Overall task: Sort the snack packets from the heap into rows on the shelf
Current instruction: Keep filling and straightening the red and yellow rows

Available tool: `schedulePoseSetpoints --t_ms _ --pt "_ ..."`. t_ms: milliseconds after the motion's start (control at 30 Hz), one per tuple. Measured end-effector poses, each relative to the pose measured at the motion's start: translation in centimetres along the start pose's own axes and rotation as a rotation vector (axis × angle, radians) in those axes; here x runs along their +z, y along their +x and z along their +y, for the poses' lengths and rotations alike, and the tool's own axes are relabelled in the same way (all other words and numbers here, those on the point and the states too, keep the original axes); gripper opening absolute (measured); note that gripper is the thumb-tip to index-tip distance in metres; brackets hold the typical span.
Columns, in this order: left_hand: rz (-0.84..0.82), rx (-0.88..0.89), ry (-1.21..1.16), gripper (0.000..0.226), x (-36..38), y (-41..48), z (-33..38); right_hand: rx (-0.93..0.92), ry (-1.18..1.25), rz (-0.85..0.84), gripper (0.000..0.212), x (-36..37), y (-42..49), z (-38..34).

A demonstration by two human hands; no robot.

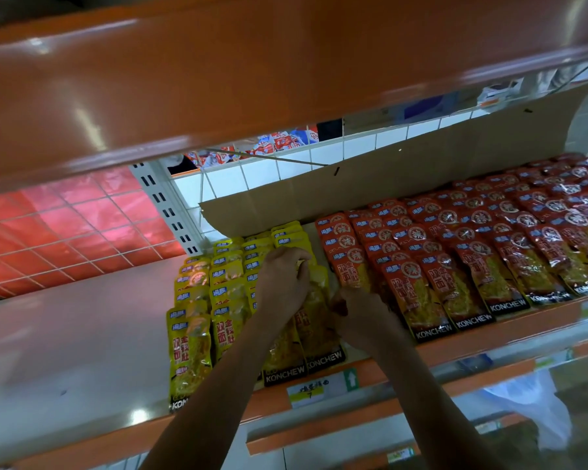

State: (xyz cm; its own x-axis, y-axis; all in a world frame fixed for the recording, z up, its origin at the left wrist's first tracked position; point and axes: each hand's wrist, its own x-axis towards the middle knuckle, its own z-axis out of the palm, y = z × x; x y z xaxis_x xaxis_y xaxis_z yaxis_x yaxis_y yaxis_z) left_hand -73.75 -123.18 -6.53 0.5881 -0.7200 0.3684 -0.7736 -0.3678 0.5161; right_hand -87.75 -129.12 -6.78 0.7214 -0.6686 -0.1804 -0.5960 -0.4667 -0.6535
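Yellow snack packets (228, 290) lie in overlapping rows on the left part of the shelf (65, 337). Red snack packets (462, 252) fill several rows to the right. My left hand (282, 283) lies palm down on the rightmost yellow row, fingers curled over the top of a yellow packet (319, 320). My right hand (357, 310) sits at the gap between the yellow and red rows, fingers bent against the same yellow packet's right edge; its fingertips are hidden.
A brown cardboard strip (387, 178) stands along the back of the rows before a white wire grid (286, 171). An orange upper shelf (218, 79) overhangs. A price label (309, 391) sits on the front rail. A white plastic bag (530, 405) hangs below at the right.
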Motion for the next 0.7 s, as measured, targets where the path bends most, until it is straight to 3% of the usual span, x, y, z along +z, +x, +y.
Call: schedulePoseSetpoints --t_ms 433,700 --pt "0.021 -0.062 0.023 0.019 -3.3 -2.8 -3.4 -0.096 0.045 0.277 0.022 1.0 0.6 -3.8" --pt "0.041 -0.127 0.095 0.033 -9.3 -5.4 -9.7 -0.292 -0.013 0.263 0.031 7.6 0.9 -11.9"
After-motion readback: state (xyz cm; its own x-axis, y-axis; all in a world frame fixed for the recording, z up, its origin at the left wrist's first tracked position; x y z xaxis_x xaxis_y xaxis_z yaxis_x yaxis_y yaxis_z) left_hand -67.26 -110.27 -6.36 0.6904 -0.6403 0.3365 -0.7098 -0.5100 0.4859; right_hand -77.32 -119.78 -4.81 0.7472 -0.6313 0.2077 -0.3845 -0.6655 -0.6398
